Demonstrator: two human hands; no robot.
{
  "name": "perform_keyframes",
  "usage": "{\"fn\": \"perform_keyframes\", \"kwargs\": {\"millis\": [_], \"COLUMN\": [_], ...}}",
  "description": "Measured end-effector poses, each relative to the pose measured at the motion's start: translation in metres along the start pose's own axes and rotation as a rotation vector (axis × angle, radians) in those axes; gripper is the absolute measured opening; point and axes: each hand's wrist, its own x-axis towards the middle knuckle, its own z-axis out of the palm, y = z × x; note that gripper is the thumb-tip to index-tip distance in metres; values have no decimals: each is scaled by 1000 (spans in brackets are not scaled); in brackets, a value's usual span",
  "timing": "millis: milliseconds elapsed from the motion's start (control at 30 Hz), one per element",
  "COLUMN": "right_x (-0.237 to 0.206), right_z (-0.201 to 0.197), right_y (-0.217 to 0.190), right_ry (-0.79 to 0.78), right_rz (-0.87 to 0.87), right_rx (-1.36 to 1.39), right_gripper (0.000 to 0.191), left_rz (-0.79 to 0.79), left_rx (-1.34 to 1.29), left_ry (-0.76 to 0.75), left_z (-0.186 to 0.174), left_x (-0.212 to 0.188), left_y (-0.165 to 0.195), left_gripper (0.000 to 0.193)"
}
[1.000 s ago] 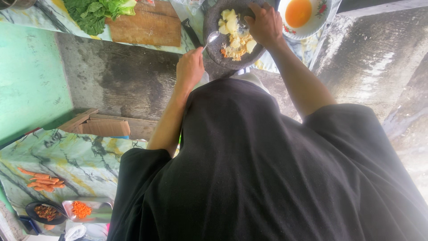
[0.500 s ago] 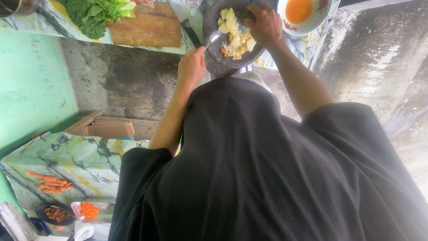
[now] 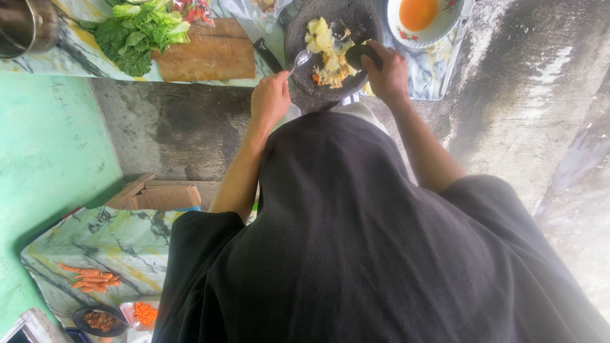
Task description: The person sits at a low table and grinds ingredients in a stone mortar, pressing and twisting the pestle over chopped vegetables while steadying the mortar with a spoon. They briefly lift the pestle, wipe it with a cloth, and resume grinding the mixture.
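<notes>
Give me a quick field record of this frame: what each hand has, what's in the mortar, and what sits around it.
left hand: grips a metal spoon, its bowl at the mortar's edge
right hand: closed on a dark stone pestle inside the mortar
stone mortar: dark, round, holds pale yellow chunks with some orange bits
white bowl: orange liquid, right of the mortar
cutting board: wooden, leafy greens at its left
metal pot: top left corner
carrots: on the lower patterned cloth
</notes>
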Motion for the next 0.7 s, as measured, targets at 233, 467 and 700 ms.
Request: {"fn": "perform_keyframes", "kwargs": {"millis": [233,467,700], "right_x": [-20,-28,-45], "right_z": [7,14,28], "right_y": [-9,-14,-33], "right_ry": [-52,23,60], "right_rz": [609,947,931], "right_rx": [674,1264,1547], "right_gripper": [36,37,39], "left_rz": [38,-51,2], "left_rx": [-80,-145,-79], "left_ry": [-29,-131,-195], "left_z": [-1,-4,-11], "left_x": [4,13,20], "left_y": [-12,-17,-25], "left_gripper": [22,36,41]}}
